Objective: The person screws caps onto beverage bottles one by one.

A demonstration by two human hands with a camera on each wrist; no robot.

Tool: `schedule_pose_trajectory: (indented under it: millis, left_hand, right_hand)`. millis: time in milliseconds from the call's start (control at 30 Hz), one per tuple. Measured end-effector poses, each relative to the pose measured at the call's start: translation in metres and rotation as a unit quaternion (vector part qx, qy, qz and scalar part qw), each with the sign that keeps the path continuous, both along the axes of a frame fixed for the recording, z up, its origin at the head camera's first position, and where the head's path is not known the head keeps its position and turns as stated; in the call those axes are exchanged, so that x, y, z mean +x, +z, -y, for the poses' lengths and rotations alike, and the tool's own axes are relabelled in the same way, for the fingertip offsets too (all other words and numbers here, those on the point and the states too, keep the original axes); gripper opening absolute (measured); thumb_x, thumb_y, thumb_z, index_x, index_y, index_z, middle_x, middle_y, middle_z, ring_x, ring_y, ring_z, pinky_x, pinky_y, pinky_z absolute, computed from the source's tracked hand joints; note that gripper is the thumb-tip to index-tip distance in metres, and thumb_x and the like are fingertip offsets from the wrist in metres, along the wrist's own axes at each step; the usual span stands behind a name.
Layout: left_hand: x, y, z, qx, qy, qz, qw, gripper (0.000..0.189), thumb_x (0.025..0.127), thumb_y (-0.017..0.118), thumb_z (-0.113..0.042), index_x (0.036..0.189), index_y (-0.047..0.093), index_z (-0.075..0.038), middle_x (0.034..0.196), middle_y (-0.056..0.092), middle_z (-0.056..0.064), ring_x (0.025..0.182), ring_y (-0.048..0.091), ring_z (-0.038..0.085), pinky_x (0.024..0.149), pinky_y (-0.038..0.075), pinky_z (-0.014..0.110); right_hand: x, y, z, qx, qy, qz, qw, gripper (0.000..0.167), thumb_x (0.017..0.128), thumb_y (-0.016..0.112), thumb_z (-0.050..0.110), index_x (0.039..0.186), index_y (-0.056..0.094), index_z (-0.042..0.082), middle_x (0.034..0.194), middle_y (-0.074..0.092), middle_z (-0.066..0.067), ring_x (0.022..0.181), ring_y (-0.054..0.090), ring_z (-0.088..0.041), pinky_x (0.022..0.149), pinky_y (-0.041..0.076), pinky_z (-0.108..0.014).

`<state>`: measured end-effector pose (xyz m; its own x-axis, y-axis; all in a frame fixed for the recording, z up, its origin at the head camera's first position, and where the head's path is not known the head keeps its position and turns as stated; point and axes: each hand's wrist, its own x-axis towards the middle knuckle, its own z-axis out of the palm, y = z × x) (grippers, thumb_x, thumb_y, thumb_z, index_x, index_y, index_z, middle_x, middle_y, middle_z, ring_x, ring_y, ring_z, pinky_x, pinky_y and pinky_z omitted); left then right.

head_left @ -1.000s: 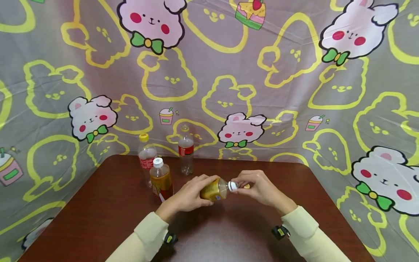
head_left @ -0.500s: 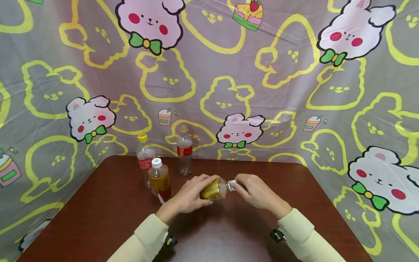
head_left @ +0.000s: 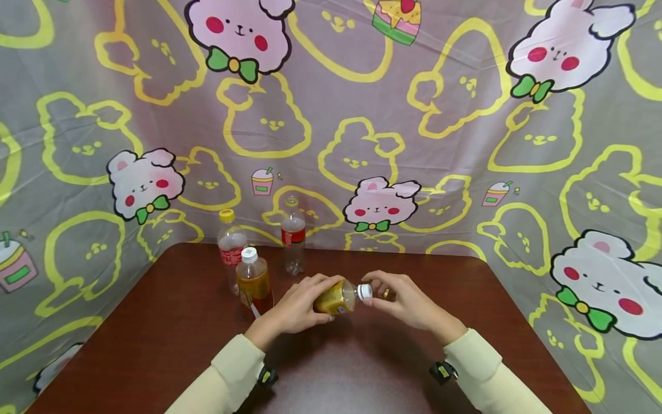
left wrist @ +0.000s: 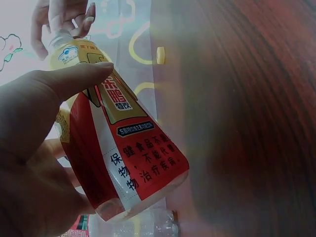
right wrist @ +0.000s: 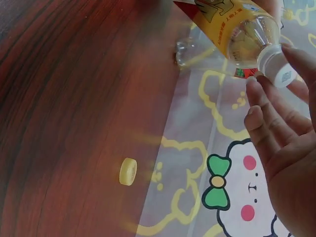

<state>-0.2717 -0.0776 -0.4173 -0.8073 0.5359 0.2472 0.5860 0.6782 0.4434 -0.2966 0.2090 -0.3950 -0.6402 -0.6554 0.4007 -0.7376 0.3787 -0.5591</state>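
In the head view my left hand (head_left: pixel 295 309) grips a plastic drink bottle (head_left: pixel 337 297) with a yellow and red label, tilted so its neck points right. The left wrist view shows the left thumb lying across the label. At the bottle's mouth sits a white cap (head_left: pixel 364 292). My right hand (head_left: pixel 411 302) has its thumb and a forefinger at the cap's sides; the right wrist view shows the other fingers spread beside the cap (right wrist: pixel 278 68). A loose yellow cap (right wrist: pixel 128 172) lies on the table near the right hand.
Left of the hands stand a white-capped amber bottle (head_left: pixel 254 284), a yellow-capped clear bottle with a red label (head_left: pixel 231 247) and an uncapped-looking clear bottle (head_left: pixel 293 238). The dark wooden table (head_left: pixel 170 322) meets a patterned cloth (head_left: pixel 357 103) at its back and sides.
The right hand's fingers have curled over the white cap and then loosened and spread, leaving the cap more visible. The left hand keeps its grip; the standing bottles have not moved.
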Motion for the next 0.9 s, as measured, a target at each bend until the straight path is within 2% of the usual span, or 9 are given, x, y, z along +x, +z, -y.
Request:
schedule_pose_trajectory:
  millis: [167,300,433,633,700,800,900]
  left_hand:
    - [-0.0009,-0.0001,0.0006,0.001,-0.006,0.0,1.0,0.082,0.085,0.084,-0.03,0.155,0.043,-0.029,0.136,0.056,0.002,0.116,0.052,0.021,0.095,0.044,0.054]
    - [0.0001,-0.0002,-0.0021,0.001,-0.005,-0.014,0.9999,0.081,0.085,0.085,-0.029,0.155,0.044,-0.028,0.134,0.057,0.002,0.116,0.053,0.022,0.094,0.045,0.054]
    - [0.0018,-0.0001,-0.0055,0.0,-0.001,-0.031,0.9995,0.08,0.085,0.085,-0.027,0.154,0.045,-0.025,0.131,0.058,0.003,0.115,0.054,0.023,0.091,0.045,0.053]
    - [0.0028,-0.0033,-0.0074,-0.001,0.008,-0.018,0.9998,0.08,0.086,0.084,-0.029,0.155,0.043,-0.026,0.135,0.056,0.001,0.118,0.053,0.022,0.094,0.044,0.052]
    - [0.0026,-0.0027,-0.0075,0.001,0.005,-0.015,0.9999,0.081,0.086,0.083,-0.029,0.155,0.042,-0.027,0.136,0.056,0.0,0.118,0.052,0.022,0.095,0.044,0.053]
    - [0.0017,-0.0009,-0.007,0.004,-0.003,-0.01,0.9999,0.081,0.086,0.083,-0.029,0.156,0.042,-0.028,0.136,0.056,0.0,0.118,0.052,0.021,0.095,0.045,0.053]
    - [0.0018,0.0005,-0.0056,0.007,-0.005,0.002,1.0,0.081,0.087,0.082,-0.031,0.157,0.04,-0.03,0.137,0.055,-0.001,0.118,0.051,0.02,0.096,0.044,0.053]
  right_hand:
    - [-0.0008,0.0003,-0.0002,-0.003,0.007,0.004,1.0,0.022,0.094,0.076,0.027,0.114,0.07,0.02,0.088,0.07,0.011,0.076,0.064,-0.008,0.066,0.055,-0.028]
    - [0.001,-0.0004,0.0012,0.009,0.001,0.004,1.0,0.015,0.098,0.071,0.028,0.109,0.068,0.018,0.085,0.068,0.011,0.072,0.061,-0.007,0.065,0.054,-0.026]
    - [0.004,0.0005,0.0053,0.058,-0.024,-0.027,0.9977,0.014,0.102,0.064,0.032,0.103,0.064,0.018,0.08,0.06,0.013,0.07,0.055,-0.005,0.062,0.05,-0.024]
    - [0.0065,-0.001,0.0091,0.125,-0.072,-0.066,0.9872,0.023,0.107,0.054,0.038,0.094,0.061,0.02,0.076,0.054,0.014,0.067,0.051,-0.004,0.061,0.047,-0.024]
    - [0.006,-0.0019,0.009,0.119,-0.085,-0.063,0.9873,0.029,0.107,0.05,0.043,0.089,0.061,0.022,0.071,0.052,0.015,0.063,0.049,-0.003,0.058,0.046,-0.023]
    - [0.0056,-0.0016,0.0078,0.081,-0.084,-0.047,0.992,0.03,0.107,0.051,0.044,0.087,0.065,0.026,0.069,0.055,0.015,0.062,0.051,-0.004,0.057,0.047,-0.023]
    - [0.0055,0.0001,0.0048,0.037,-0.05,-0.023,0.9978,0.019,0.103,0.061,0.039,0.104,0.071,0.023,0.077,0.063,0.015,0.067,0.057,-0.006,0.06,0.051,-0.025]
